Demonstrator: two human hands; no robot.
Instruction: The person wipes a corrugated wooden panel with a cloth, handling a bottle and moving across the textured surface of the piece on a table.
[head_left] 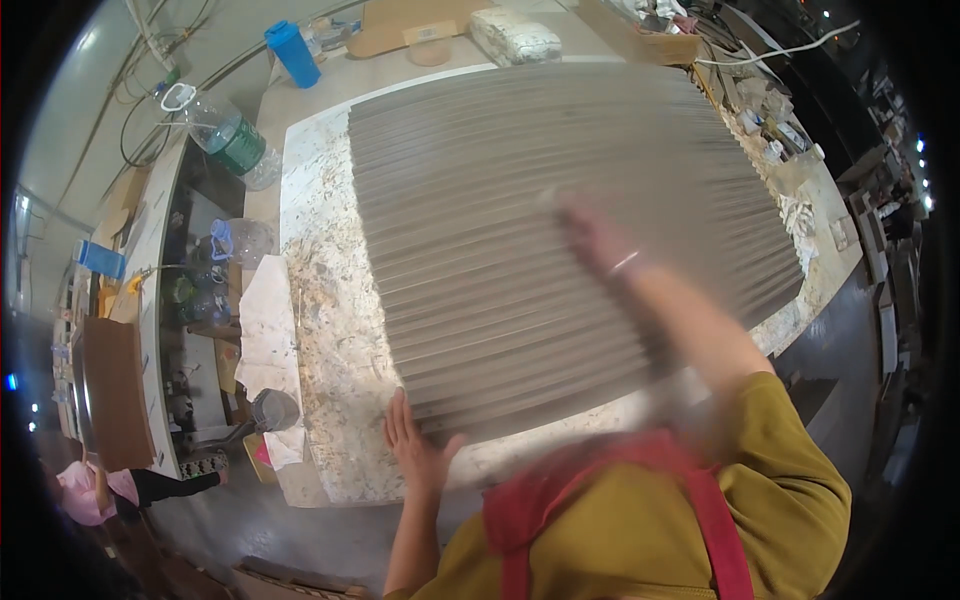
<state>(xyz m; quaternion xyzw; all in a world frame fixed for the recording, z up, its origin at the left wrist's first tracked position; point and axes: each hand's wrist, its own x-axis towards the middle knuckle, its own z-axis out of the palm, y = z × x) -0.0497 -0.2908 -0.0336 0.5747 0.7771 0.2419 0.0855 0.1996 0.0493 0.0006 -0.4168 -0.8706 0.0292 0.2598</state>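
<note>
A large grey-brown ribbed panel (470, 290) lies flat on the work table, its grooves running roughly left to right. My left hand (418, 450) touches its near left corner, with fingers stretched up along the left edge and the thumb spread out by the near edge. Over the middle of the panel, my right hand (595, 235) is smeared by motion. A pale blur shows at its fingertips; I cannot make out what it is or whether the hand grips it. A thin light band circles the right wrist.
The worktop (330, 300) is white and stained. Left of it stand a large clear bottle (235, 145) and a grey cup (273, 410). A blue bottle (292, 55) and a whitish block (515, 38) are at the back. Scraps (790, 200) lie right. Another person (110, 490) is far left.
</note>
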